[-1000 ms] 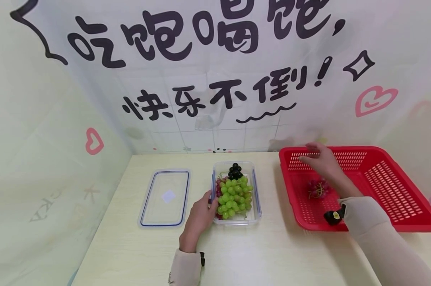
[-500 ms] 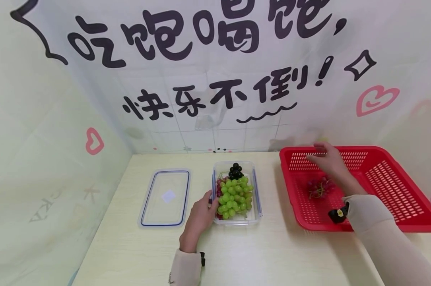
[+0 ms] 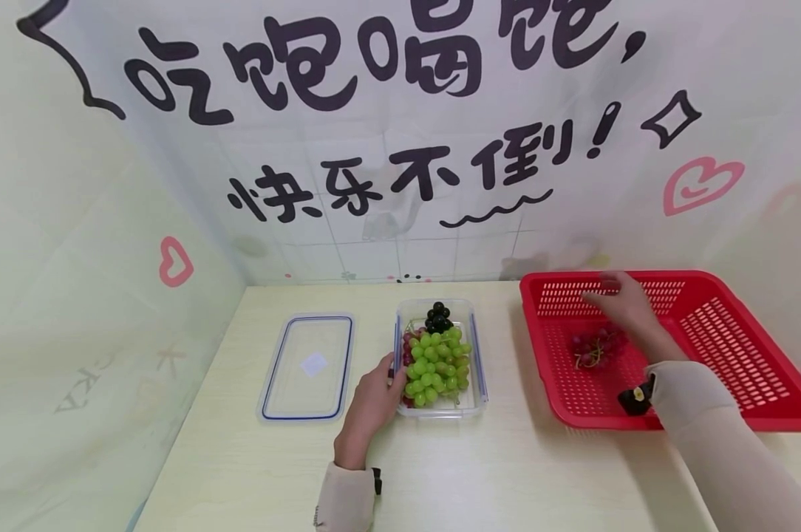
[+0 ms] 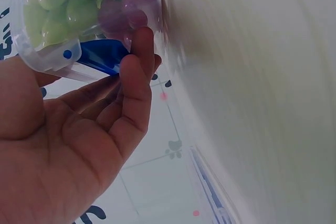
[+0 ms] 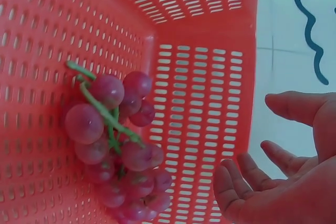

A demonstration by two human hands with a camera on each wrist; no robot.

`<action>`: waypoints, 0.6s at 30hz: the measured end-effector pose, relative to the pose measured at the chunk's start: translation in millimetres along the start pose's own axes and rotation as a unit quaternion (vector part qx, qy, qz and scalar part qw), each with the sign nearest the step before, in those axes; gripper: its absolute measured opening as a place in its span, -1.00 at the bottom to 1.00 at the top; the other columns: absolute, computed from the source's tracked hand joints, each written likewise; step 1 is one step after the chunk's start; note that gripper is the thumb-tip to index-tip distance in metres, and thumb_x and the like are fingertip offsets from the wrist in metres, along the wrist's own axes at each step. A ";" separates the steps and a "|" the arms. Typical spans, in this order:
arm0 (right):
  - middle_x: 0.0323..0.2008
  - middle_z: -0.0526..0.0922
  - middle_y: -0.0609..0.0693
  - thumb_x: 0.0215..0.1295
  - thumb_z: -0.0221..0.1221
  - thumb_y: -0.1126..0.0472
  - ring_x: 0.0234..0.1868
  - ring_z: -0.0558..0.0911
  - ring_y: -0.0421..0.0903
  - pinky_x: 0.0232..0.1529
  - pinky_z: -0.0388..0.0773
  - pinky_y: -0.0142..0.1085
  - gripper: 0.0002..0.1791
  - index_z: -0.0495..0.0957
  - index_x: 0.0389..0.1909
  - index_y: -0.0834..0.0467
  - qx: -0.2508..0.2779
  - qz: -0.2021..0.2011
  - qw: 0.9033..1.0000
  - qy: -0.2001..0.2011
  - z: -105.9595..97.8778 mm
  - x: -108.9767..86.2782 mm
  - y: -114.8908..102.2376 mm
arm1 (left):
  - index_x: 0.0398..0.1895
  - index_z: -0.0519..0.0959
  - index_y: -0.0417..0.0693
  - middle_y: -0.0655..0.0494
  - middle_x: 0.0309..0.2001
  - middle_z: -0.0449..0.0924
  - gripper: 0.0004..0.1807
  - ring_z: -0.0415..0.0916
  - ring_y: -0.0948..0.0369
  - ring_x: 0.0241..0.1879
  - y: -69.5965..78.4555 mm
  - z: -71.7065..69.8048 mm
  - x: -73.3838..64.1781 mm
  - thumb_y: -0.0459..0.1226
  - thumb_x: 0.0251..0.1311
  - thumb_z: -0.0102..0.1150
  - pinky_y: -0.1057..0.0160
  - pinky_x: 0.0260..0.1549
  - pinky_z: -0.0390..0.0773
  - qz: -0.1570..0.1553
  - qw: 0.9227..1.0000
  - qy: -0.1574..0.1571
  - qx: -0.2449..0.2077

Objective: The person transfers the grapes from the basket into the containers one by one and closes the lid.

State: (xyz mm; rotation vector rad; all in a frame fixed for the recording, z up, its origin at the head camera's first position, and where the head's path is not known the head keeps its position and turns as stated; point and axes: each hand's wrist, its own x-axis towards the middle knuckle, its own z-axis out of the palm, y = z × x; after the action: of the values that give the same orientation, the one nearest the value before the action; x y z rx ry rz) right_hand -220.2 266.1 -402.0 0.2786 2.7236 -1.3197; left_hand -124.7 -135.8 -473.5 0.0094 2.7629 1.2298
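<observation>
My left hand point(image 3: 374, 395) grips the left side of a clear plastic food container point(image 3: 470, 411), its fingers around the blue side latch point(image 4: 102, 55) in the left wrist view. Inside lie a bunch of green grapes point(image 3: 435, 366), some black grapes point(image 3: 438, 318) behind it, and red grapes point(image 3: 410, 349) partly hidden along the left wall. Over the red plastic basket point(image 3: 740, 362) my right hand point(image 3: 628, 307) hovers with fingers spread and nothing held. Below it a bunch of red grapes point(image 5: 137, 156) with green stems rests on the basket floor.
A clear lid with a blue seal point(image 3: 304, 369) lies flat on the pale wooden table point(image 3: 440, 473), left of the container. Behind the table hangs a white printed sheet point(image 3: 374, 244) with black lettering. The basket's slotted walls rise around the grapes.
My right hand has drifted a little to the right above the basket, uncovering more of the red grapes. The left hand and the container have stayed in place.
</observation>
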 end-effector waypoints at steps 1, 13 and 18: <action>0.40 0.15 0.48 0.47 0.08 0.02 0.30 0.29 0.39 0.23 0.36 0.26 -0.21 0.02 0.49 0.38 -0.001 0.004 1.000 0.003 -0.2 0.3 1.1 | 0.48 0.22 -0.25 -0.17 -0.03 0.65 -0.39 0.56 0.18 -0.34 0.1 0.4 0.2 -0.09 0.52 -0.11 0.20 -0.42 0.48 -0.001 1.000 0.000 0.001; 0.40 0.13 0.49 0.44 0.10 0.00 0.30 0.27 0.38 0.26 0.33 0.25 -0.16 -0.01 0.48 0.42 -0.009 0.051 0.999 0.011 -4.2 3.2 14.8 | 0.47 0.22 -0.27 -0.18 -0.04 0.65 -0.40 0.55 0.17 -0.34 -0.2 0.1 0.0 -0.10 0.52 -0.10 0.18 -0.41 0.48 0.002 1.000 0.000 0.002; 0.39 0.14 0.50 0.44 0.10 -0.03 0.29 0.28 0.38 0.26 0.31 0.26 -0.11 -0.07 0.49 0.43 -0.011 0.067 0.998 0.014 -6.2 4.1 21.1 | 0.47 0.22 -0.27 -0.19 -0.03 0.65 -0.39 0.55 0.16 -0.35 -1.7 -0.1 0.1 -0.09 0.52 -0.10 0.16 -0.41 0.48 0.006 1.000 0.001 0.003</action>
State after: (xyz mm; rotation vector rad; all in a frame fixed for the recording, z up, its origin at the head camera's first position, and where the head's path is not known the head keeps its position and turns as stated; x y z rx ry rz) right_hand -219.9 284.3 -415.1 0.4725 2.6864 -1.2577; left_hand -124.7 -137.0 -474.7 0.0262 2.7716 1.2254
